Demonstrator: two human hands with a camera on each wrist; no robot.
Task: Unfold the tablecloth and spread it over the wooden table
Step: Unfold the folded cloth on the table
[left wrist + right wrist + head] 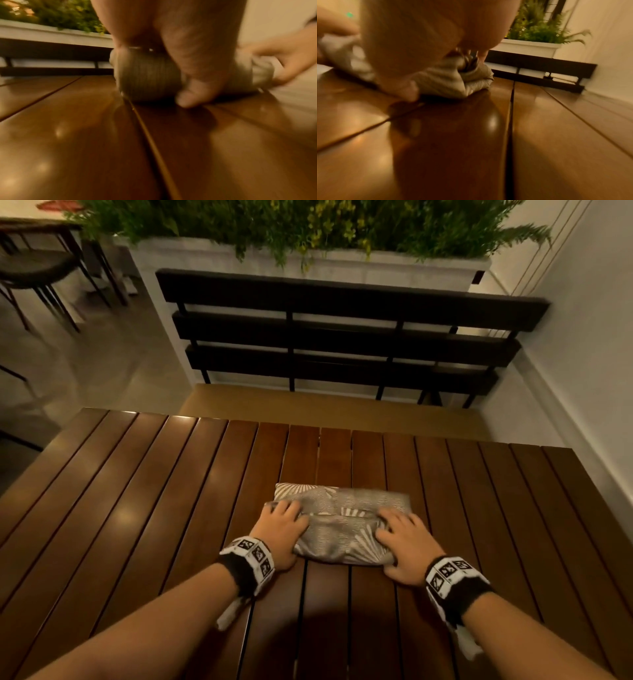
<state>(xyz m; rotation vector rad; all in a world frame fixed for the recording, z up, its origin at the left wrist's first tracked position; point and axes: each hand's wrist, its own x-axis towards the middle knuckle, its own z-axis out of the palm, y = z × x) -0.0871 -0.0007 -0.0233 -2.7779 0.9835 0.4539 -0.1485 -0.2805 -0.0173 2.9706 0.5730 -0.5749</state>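
The folded tablecloth (pixel 342 525), grey with white fan prints, lies as a thick bundle near the middle of the wooden slatted table (pixel 137 491). My left hand (pixel 284 529) grips its left end, fingers over the top and thumb (pixel 197 93) curled at the near bottom edge of the cloth (pixel 147 78). My right hand (pixel 399 539) holds the right end. In the right wrist view its fingertips dig into a fold of the cloth (pixel 443 83) while the thumb (pixel 410 89) sits at the lower edge. Both wrist views are blurred.
A dark slatted bench (pixel 342 337) with a tan seat (pixel 308 405) stands just beyond the table's far edge. Behind it is a white planter (pixel 212 254) of green plants. A white wall (pixel 582 337) runs along the right; dark chairs (pixel 34 275) stand far left.
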